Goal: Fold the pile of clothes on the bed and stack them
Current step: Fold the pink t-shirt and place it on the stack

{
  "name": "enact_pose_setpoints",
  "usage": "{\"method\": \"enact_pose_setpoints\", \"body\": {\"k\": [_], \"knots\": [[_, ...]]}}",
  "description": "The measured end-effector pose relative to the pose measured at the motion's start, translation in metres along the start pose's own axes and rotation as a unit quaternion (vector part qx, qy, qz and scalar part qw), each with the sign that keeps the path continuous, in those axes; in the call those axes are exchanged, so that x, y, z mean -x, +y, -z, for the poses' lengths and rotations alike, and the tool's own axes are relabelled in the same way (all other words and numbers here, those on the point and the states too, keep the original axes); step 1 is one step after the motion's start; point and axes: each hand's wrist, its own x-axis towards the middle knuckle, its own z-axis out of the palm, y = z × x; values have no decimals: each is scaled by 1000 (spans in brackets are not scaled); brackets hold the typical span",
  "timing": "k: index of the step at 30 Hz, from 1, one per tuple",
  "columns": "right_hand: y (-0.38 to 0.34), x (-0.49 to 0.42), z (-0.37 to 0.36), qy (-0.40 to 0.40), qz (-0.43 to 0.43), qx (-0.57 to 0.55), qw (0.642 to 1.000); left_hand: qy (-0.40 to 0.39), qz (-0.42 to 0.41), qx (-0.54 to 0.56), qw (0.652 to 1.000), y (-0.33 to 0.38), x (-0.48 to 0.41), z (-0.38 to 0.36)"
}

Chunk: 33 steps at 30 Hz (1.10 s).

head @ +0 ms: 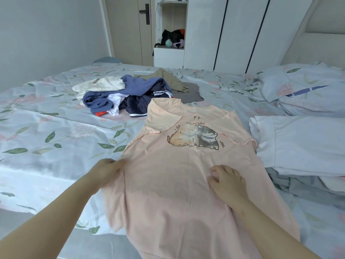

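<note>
Left hand (107, 171) on shirt (168, 199) edge

Open sheet (56, 128) lies free left of the shirt (177, 193); clothes pile (127, 94) crowds its collar end, white quilt (298, 143) hems the right side.

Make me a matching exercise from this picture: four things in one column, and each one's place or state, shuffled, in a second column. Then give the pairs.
Column one
1. T-shirt
2. left hand
3. right hand
4. pile of clothes

Column two
A. unfolded heap, farther up the bed
B. rests on the shirt's front
C. spread out, picture side up
D. pinches the shirt's side edge

Pairs: 1-C, 2-D, 3-B, 4-A
</note>
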Motion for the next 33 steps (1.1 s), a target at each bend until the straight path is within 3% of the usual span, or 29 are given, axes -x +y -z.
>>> {"method": "enact_pose_setpoints", "body": {"k": [6,12,17,22,27,33], "knots": [[-31,-41,-9,31,34,20,999,85,-16,-95,992,38,-60,-27],[-83,-106,-24,55,98,-74,991,47,-26,-31,998,42,-123,-38],[-140,-164,-30,11,101,-247,964,11,-58,48,997,36,-154,-34],[-193,-234,-55,-31,22,-381,924,-17,-59,96,993,29,-166,-29],[-231,-274,-88,-143,-69,-296,942,-19,-66,87,994,26,-170,-29],[-245,-276,-97,-124,-70,-109,984,-25,-60,87,994,30,-165,-30]]}}
